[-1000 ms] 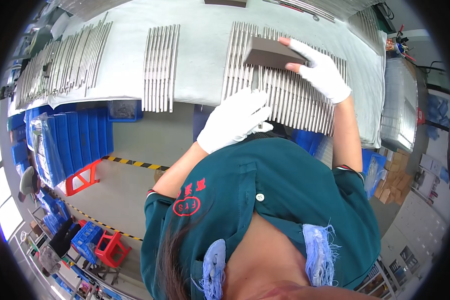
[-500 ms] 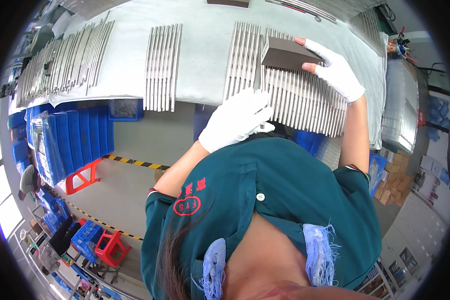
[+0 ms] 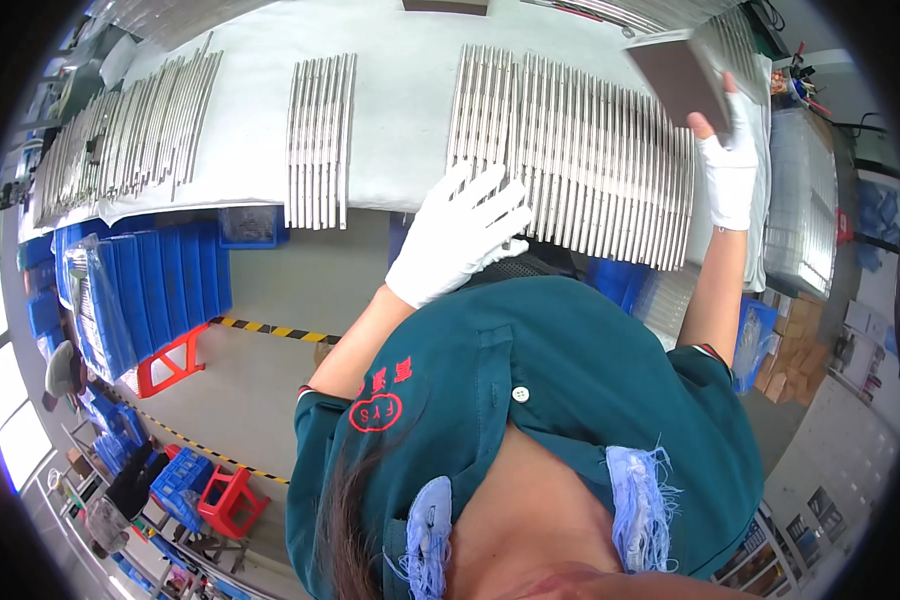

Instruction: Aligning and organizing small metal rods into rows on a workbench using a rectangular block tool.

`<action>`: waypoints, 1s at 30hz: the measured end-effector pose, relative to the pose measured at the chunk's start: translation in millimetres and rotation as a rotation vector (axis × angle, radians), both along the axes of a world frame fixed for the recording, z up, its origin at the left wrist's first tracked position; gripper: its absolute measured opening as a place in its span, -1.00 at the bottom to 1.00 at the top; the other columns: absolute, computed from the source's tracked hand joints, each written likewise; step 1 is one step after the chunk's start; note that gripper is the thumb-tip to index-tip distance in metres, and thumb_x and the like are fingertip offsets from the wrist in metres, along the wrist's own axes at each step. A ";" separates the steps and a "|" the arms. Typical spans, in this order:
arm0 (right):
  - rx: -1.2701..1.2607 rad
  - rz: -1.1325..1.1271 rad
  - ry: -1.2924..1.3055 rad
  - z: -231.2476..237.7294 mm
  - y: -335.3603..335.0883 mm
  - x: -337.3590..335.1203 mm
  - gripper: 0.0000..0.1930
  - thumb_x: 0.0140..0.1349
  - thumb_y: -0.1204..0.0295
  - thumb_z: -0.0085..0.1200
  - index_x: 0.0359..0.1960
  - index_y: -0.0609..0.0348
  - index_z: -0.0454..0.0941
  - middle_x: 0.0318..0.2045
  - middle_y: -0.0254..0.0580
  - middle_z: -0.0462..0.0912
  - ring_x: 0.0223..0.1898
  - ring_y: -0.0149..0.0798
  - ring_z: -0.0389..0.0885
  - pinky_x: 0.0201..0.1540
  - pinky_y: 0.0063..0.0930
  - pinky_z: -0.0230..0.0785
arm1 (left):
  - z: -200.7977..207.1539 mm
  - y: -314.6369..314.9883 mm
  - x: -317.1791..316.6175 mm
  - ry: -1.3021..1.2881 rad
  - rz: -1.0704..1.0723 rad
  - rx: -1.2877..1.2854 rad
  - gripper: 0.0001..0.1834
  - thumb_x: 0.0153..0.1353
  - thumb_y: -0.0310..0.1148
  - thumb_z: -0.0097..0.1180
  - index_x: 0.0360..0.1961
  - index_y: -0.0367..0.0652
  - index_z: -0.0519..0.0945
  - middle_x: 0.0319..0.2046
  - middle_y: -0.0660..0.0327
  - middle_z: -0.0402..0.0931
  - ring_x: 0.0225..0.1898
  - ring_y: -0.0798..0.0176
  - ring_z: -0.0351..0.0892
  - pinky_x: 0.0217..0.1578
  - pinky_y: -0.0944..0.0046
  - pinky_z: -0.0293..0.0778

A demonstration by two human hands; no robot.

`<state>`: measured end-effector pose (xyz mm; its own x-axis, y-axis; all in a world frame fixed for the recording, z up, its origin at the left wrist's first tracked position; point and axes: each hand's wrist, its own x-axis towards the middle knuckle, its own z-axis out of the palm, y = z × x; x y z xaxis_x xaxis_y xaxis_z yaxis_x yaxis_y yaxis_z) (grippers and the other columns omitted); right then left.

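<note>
A flat, dark grey-brown rectangular block [image 3: 682,82] is gripped in my right hand [image 3: 728,165], held at the right end of the table beyond the wide row of rods. The thumb and fingertips of that white glove are bare. My left hand [image 3: 460,235], in a white glove, lies with fingers apart at the near ends of a narrow group of metal rods [image 3: 482,105]. Its fingertips touch or hover over them; I cannot tell which. Right beside it, the wide row of shiny metal rods [image 3: 605,160] lies side by side, near ends over the table edge.
Another rod group [image 3: 320,140] lies left of centre, and a looser spread of rods [image 3: 160,130] farther left on the white-covered table [image 3: 400,110]. A second dark block [image 3: 445,6] sits at the far edge. Blue bins [image 3: 160,270] and a red stool [image 3: 232,500] stand lower left.
My right hand has lifted the block off the wide row of rods and swung it right, tilting it. My left hand has shifted slightly left, its fingers spreading more.
</note>
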<state>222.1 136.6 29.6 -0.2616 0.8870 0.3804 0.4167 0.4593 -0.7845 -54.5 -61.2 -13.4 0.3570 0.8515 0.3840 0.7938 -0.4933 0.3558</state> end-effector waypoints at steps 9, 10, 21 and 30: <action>0.160 -0.427 0.296 -55.3 21.1 36.6 -0.28 0.24 0.32 0.28 0.38 0.23 0.24 0.29 -0.01 0.38 0.21 -0.22 0.42 0.28 -0.40 0.22 | 1.0 -0.9 -3.4 0.080 0.069 -0.081 -0.41 -0.09 -0.13 0.37 0.02 -0.06 0.56 0.06 0.23 0.50 0.20 0.09 0.38 0.25 -0.14 0.22; 0.158 -0.452 0.283 -55.6 18.6 33.9 -0.27 0.23 0.31 0.30 0.38 0.24 0.23 0.27 -0.02 0.40 0.19 -0.23 0.43 0.26 -0.40 0.25 | 0.3 0.5 -4.9 0.085 0.066 -0.094 -0.38 -0.11 -0.13 0.38 0.04 -0.06 0.56 0.08 0.23 0.50 0.21 0.09 0.37 0.28 -0.15 0.19; 0.170 -0.453 0.346 -57.9 16.1 33.0 -0.29 0.23 0.40 0.29 0.38 0.24 0.23 0.22 -0.06 0.43 0.16 -0.25 0.45 0.25 -0.39 0.26 | 18.1 14.0 -26.9 0.133 0.288 -0.001 -0.40 0.15 -0.03 0.25 0.13 -0.18 0.55 0.15 -0.03 0.49 0.24 -0.10 0.38 0.26 -0.14 0.20; 0.159 -0.427 0.385 -54.0 13.6 28.9 -0.29 0.23 0.39 0.28 0.38 0.24 0.23 0.24 -0.04 0.42 0.18 -0.25 0.43 0.28 -0.40 0.22 | 11.4 41.5 -13.2 0.218 0.504 -0.017 -0.46 0.17 0.05 0.20 -0.08 -0.24 0.58 -0.24 0.05 0.55 -0.43 0.04 0.59 -0.37 0.14 0.51</action>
<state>251.0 150.2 -24.4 0.2885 0.8078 0.5140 0.2898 0.4380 -0.8510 -67.7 -19.7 -2.0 -0.0272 0.9432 0.3311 0.9866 -0.0281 0.1610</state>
